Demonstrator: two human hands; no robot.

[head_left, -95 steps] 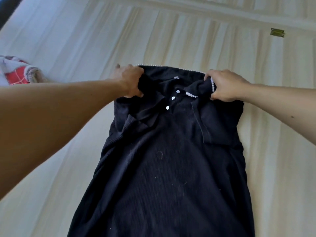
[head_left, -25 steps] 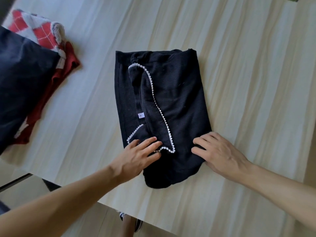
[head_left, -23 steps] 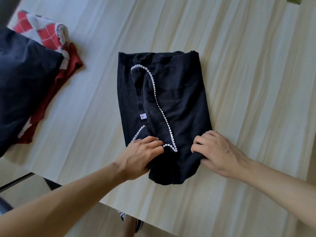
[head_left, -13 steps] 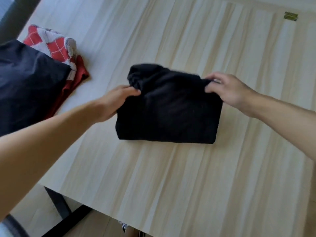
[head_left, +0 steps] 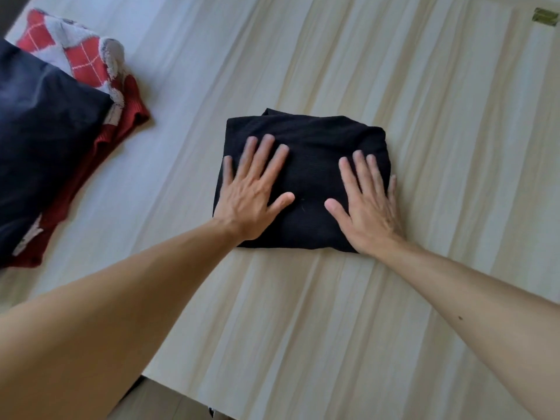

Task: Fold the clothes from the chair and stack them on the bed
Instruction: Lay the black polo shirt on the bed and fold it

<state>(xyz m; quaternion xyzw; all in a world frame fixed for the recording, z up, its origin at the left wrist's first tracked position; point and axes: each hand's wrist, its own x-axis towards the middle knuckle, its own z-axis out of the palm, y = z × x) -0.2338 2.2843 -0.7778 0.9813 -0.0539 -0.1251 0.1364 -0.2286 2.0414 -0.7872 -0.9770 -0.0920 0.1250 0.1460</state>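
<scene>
Both hands, left hand (head_left: pixel 253 189) and right hand (head_left: pixel 365 204), press flat, fingers spread, on the folded black garment (head_left: pixel 306 147) at frame centre.

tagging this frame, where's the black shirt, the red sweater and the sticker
black shirt (head_left: pixel 309 159): head view, bare cloth at its middle
red sweater (head_left: pixel 85 60): head view, checked part at its far end
sticker (head_left: pixel 545 21): head view, its middle

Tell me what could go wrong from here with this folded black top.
The left hand and right hand only press flat on the black top; its far edge looks lumpy, so it may spring open once released. The navy piece lies askew on the red sweater, so another layer might slide.
</scene>
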